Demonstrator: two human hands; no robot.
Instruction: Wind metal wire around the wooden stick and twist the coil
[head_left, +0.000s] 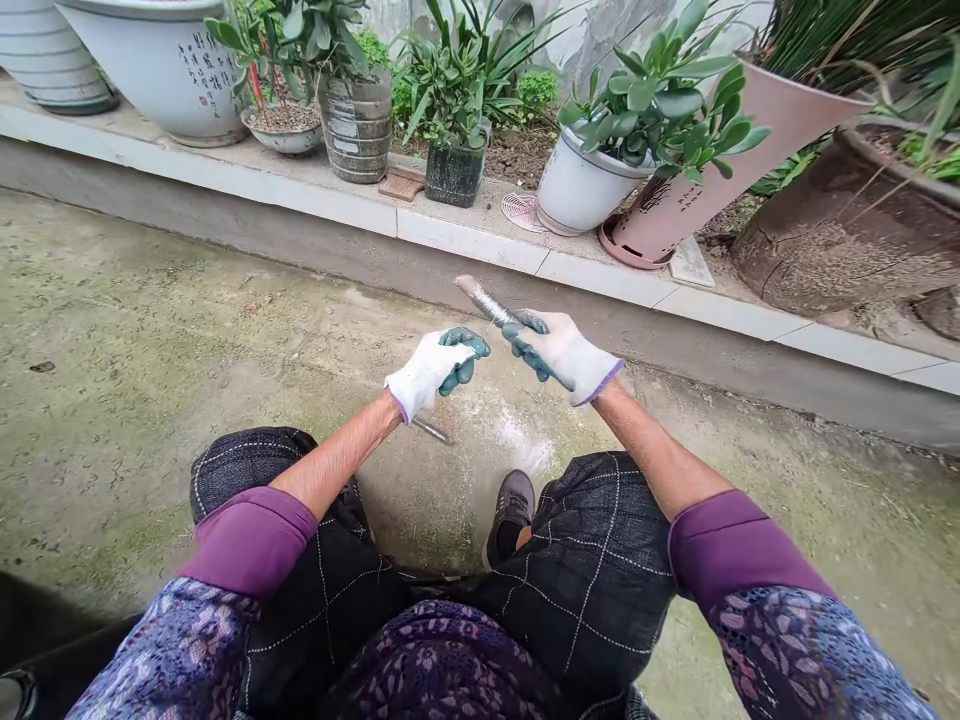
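Both my hands wear white work gloves with green fingers. My right hand (561,352) is closed round a thin rod-like object with a grey, rough-looking surface (484,301) that sticks up and to the left. My left hand (435,368) is curled shut just left of it, gripping a dark thin tool whose end (433,431) pokes out below the wrist. The two hands are nearly touching above the concrete ground (150,330), where a pale dusty patch (510,435) lies under them. My knees and one shoe (511,505) are below.
A raised tiled ledge (465,240) runs across the back with several potted plants: a large white pot (165,65), a dark metal pot (358,125), a black pot (454,172), a white pot with a succulent (581,185), a tilted pink pot (712,170).
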